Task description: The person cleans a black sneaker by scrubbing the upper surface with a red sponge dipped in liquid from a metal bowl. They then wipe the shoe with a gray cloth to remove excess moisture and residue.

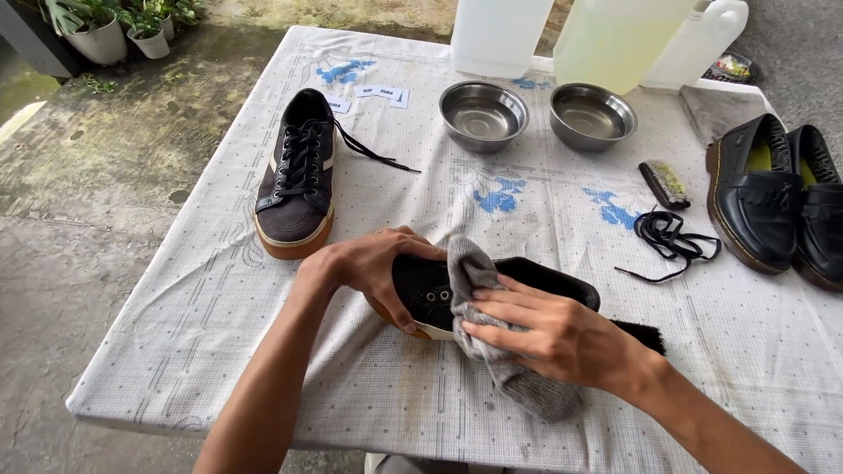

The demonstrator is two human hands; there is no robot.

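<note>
My left hand (373, 268) grips the laceless sneaker (492, 285) at table (219, 290) centre, near edge. My right hand (549, 333) presses a grey cloth (492, 351) onto it. The laced sneaker (297, 175) lies at 10 o'clock, two bowls (483, 114) at 12, loafers (777, 197) at 2.

Black suede lace-less sneaker with tan sole (527, 276): lying on its side, near table edge, centre. Grey knitted cloth (479, 290): draped over the sneaker's middle, crumpled, trailing toward the table's edge.
</note>
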